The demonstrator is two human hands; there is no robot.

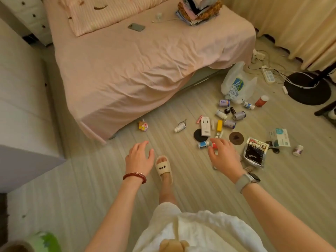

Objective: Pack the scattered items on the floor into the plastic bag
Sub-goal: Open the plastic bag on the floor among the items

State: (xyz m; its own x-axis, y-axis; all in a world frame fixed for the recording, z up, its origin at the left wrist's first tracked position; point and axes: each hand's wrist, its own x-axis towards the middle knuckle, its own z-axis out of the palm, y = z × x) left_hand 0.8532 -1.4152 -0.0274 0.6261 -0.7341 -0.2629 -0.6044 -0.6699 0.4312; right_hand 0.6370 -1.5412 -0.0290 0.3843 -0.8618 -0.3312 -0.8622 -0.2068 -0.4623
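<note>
A translucent white plastic bag [236, 84] with a blue logo lies crumpled on the floor by the bed corner. In front of it are scattered several small cans [239, 115], a red bottle [261, 101], a white box [205, 126], a yellow box [219, 125], a blue-capped bottle [203, 144], a black snack pouch [255, 151], a white bottle [180, 127] and a small toy carton [143, 126]. My left hand [139, 157] hovers with fingers apart and nothing in it. My right hand [223, 157] is spread above the pile, partly covering a small red item [214, 145].
A pink bed [127, 70] fills the left and centre, with a phone [136, 27] and a clothes pile [198, 10] on it. A power strip [268, 74] with cables and a black fan base [309, 88] lie at the right. My slippered foot [163, 168] stands between my hands.
</note>
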